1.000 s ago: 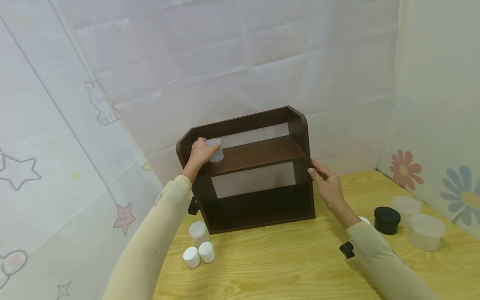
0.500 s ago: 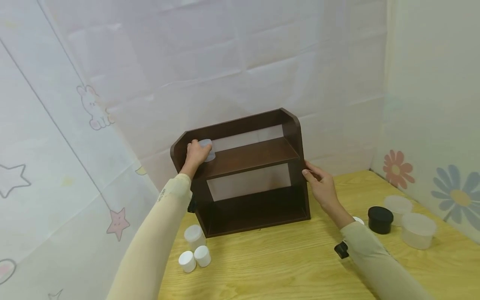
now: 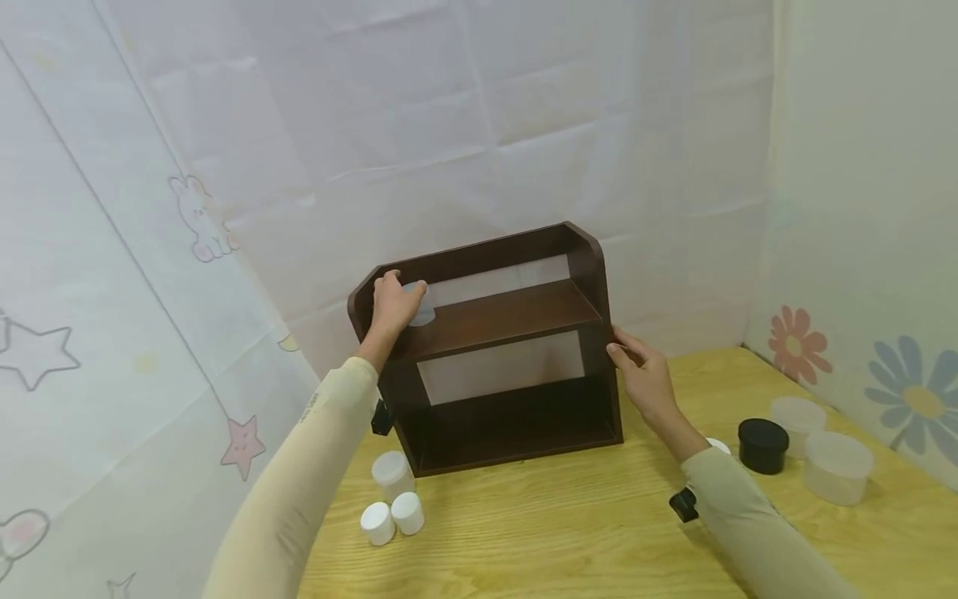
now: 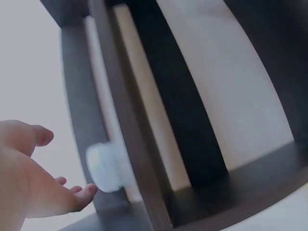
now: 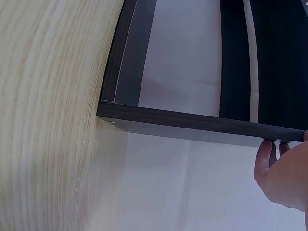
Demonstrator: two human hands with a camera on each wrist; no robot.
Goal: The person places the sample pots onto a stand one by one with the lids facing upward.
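Note:
A translucent plastic jar [image 3: 425, 313] stands at the left end of the upper board of a dark brown two-tier shelf [image 3: 509, 320]. My left hand [image 3: 392, 304] is right beside the jar, partly covering it in the head view. From the left wrist, the left hand [image 4: 43, 178] shows thumb and fingers spread apart, with the whitish jar [image 4: 105, 166] beyond the fingertips. My right hand [image 3: 645, 378] touches the shelf's right side panel near mid-height. In the right wrist view, fingertips of the right hand [image 5: 284, 168] rest against that panel's outer face [image 5: 192, 134].
Left of the shelf on the wooden table [image 3: 539, 524] stand a frosted lidded jar [image 3: 393, 476] and two small white jars [image 3: 377, 524]. At right are a black tub [image 3: 762, 445] and two translucent tubs [image 3: 838, 467]; a white lid shows partly behind my right wrist.
The jar shifted slightly left along the upper board, and the left hand's fingers have spread away from it. My right hand stays at the side panel. The head view shifted a little.

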